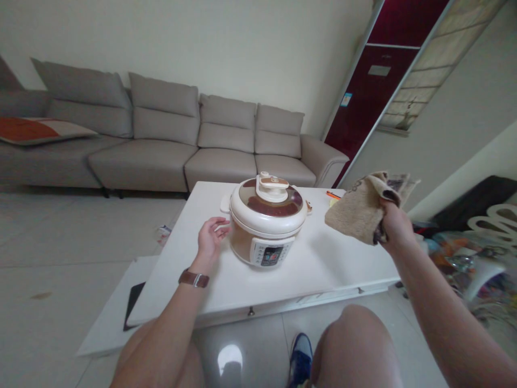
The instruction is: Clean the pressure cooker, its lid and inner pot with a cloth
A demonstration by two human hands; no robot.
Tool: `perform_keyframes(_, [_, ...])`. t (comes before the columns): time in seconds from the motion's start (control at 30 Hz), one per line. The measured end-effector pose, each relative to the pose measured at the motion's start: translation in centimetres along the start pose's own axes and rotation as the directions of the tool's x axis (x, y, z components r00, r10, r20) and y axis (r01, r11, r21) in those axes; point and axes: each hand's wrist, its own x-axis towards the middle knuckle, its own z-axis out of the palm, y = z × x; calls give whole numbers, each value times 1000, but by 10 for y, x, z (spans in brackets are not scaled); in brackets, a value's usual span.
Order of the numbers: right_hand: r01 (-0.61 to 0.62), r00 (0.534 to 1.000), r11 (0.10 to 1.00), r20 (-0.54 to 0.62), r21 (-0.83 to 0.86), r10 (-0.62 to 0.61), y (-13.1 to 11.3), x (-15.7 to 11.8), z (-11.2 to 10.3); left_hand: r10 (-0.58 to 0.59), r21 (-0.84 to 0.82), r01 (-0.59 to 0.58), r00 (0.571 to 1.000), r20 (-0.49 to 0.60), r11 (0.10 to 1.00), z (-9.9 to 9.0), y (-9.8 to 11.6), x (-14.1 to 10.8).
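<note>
A white and beige electric pressure cooker [268,222] stands upright on the white table [323,275], its brown-topped lid on and its control panel facing me. Beside the cooker's left side, just below its side handle, is my left hand [211,237]. Its fingers are apart and slightly curled, with nothing in them; whether the fingertips touch the cooker I cannot tell. Over the table's right side, my right hand [396,222] grips a folded tan cloth [355,210] with dark markings, held up in the air apart from the cooker.
An orange pen-like item [333,194] lies at the table's back right. Behind the table runs a grey sofa [226,161]. Piled bags and clutter [468,264] fill the floor at right. A lower white shelf [109,312] with a dark flat object juts out at left.
</note>
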Motion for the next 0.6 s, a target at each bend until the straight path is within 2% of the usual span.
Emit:
perform_keyframes(0.07, [173, 982, 979, 91, -104, -164, 6, 0, 22, -11, -3, 11, 1000, -5, 1000, 2, -1, -1])
perform_keyframes(0.1, [296, 946, 944, 179, -144, -270, 8, -4, 36, -17, -5, 17, 1000, -7, 1000, 2, -1, -2])
perform_keyframes(0.17, [524, 823, 823, 376, -219, -425, 11, -17, 64, -29, -8, 29, 999, -13, 1000, 3, -1, -3])
perform_keyframes(0.2, [603, 760, 752, 479, -267, -439, 12, -26, 78, -32, -8, 32, 999, -15, 999, 3, -2, -3])
perform_keyframes(0.23, [650, 719, 682, 559, -334, -413, 13, -37, 89, -33, -8, 33, 999, -15, 999, 3, -1, -3])
perform_keyframes(0.27, [679, 698, 603, 622, -418, -355, 13, -49, 99, -31, -8, 31, 999, -11, 999, 2, -1, -4])
perform_keyframes(0.33, [724, 680, 382, 687, -574, -256, 11, -75, 111, -23, -11, 23, 1000, 2, 1000, 1, 0, -3])
perform_keyframes(0.4, [799, 601, 164, 764, -578, -235, 6, -102, 113, -14, -18, 14, 1000, 17, 1000, 0, 1, -2])
perform_keyframes(0.43, [822, 566, 92, 791, -562, -232, 3, -115, 112, -11, -22, 12, 1000, 22, 1000, -1, 2, -1])
perform_keyframes(0.53, [849, 517, -22, 837, -529, -179, -8, -147, 105, 0, -31, 1, 1000, 21, 1000, -2, 3, 1])
perform_keyframes(0.6, [866, 495, 7, 856, -500, -152, -14, -162, 100, 4, -32, -3, 1000, 16, 999, -3, 4, 2])
